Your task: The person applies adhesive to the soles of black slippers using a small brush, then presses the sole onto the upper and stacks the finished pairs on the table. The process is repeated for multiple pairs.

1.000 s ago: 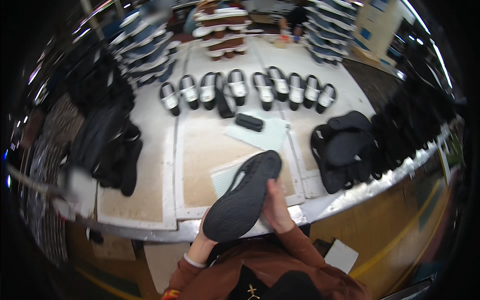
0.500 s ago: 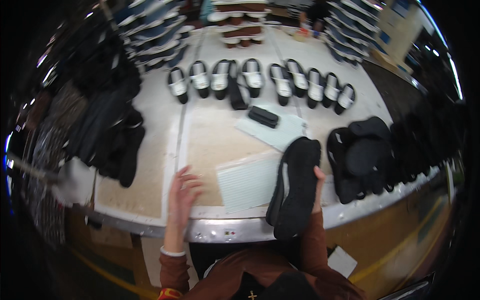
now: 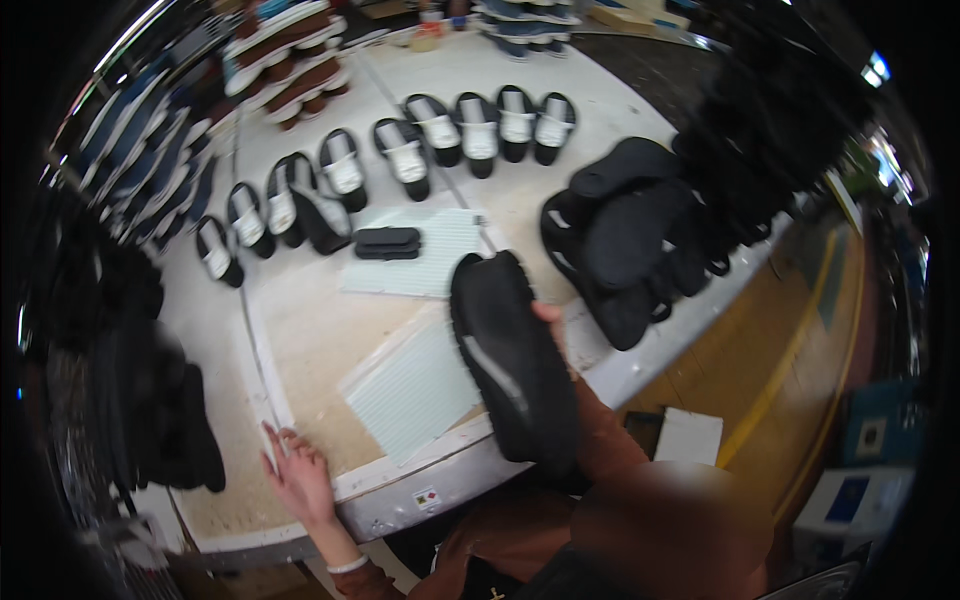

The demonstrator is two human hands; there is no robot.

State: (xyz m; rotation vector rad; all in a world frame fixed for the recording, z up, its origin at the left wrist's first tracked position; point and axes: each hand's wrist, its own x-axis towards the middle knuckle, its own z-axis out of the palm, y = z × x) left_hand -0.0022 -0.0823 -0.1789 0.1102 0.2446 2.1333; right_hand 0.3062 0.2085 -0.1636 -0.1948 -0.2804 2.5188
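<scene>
My right hand [image 3: 550,318] grips the right side of black shoes [image 3: 510,350], seemingly two pressed together, dark soles showing and a pale strip along one. They are held up over the front edge of the table; most of my right hand's fingers are hidden behind them. My left hand [image 3: 298,478] is open above the table's front left, fingers spread and nothing in it. Between the hands lies a pale green lined sheet [image 3: 415,390]. Farther back, a second such sheet [image 3: 450,250] carries a small black block-shaped object [image 3: 388,242].
Several black shoes with white tops [image 3: 345,170] stand in a curved row across the table. A heap of black shoes [image 3: 640,235] lies at the right, dark shoes [image 3: 160,420] at the left. Stacked brown-and-white [image 3: 290,60] and blue-and-white shoes [image 3: 150,150] stand behind.
The view has turned to the right, so the table appears tilted. My right hand still holds the black shoes; my left hand stays open, now farther left and lower in the picture.
</scene>
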